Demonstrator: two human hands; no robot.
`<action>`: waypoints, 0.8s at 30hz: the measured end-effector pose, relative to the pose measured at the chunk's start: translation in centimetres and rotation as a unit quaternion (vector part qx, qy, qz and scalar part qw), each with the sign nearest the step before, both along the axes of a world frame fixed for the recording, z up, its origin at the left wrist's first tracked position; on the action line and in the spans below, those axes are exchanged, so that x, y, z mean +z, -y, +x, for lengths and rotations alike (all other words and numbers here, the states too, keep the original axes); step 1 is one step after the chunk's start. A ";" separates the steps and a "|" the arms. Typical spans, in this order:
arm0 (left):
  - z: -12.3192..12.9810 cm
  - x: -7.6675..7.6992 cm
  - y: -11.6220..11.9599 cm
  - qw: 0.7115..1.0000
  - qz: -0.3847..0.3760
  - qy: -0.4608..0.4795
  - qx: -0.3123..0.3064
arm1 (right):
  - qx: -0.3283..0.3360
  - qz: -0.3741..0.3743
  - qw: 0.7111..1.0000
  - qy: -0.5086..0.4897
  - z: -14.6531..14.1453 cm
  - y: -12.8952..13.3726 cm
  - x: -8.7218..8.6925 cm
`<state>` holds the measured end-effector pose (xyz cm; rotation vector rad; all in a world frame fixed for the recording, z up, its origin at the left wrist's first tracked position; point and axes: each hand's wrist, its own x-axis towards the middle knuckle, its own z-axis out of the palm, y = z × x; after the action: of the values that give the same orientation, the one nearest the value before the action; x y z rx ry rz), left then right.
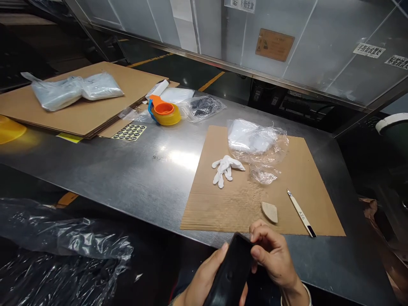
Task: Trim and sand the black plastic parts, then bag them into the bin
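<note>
A long black part [232, 267] with a raised rim is tilted below the table's front edge. My left hand [207, 276] is wrapped round it from the left, thumb along its side. At its upper right corner is my right hand [274, 255], with thumb and fingers pinched at the rim; whether anything small is between them is hidden. Just beyond my right hand, a beige wedge-shaped pad [269, 212] lies on a cardboard sheet [204, 195]. A white knife-like tool [301, 213] marked A26 rests to the right, and a white glove [225, 169] lies farther back.
Clear plastic bags [255, 140] lie on the cardboard's back part. An orange tape dispenser [164, 111], a sticker sheet [130, 132] and stacked cardboard [95, 102] with wrapped packs [76, 90] are at the left. Black plastic film [63, 255] is at lower left.
</note>
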<state>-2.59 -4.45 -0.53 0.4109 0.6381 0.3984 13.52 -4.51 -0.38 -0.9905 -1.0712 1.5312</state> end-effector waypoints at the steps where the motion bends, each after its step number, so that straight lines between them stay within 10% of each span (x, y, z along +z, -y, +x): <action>1: 0.1 0.0 0.1 1.000 -0.011 0.003 0.003 | -0.004 -0.004 1.000 -0.001 -0.2 0.0 -0.2; 6: 0.2 0.0 -0.4 0.998 -0.048 0.013 0.036 | -0.146 0.034 0.981 0.124 1.4 -0.5 -1.4; 10: -0.2 0.8 -1.7 0.990 -0.037 0.007 0.137 | -0.300 0.046 0.793 0.529 7.8 -1.8 -2.5; 13: -0.2 1.6 -2.8 0.980 -0.045 0.021 0.191 | -0.302 0.033 0.724 0.619 12.7 -2.5 -3.6; 20: 0.3 2.4 -4.1 0.959 -0.044 0.015 0.278 | -0.226 0.032 0.705 0.672 14.2 -1.8 -4.2; 24: 0.4 2.6 -4.1 0.951 -0.046 -0.010 0.305 | -0.156 0.060 0.773 0.612 9.6 0.8 -1.1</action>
<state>-2.22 -0.39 2.09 0.1175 0.7960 0.9498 23.12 -5.26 -1.50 -2.0353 -1.6915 0.3695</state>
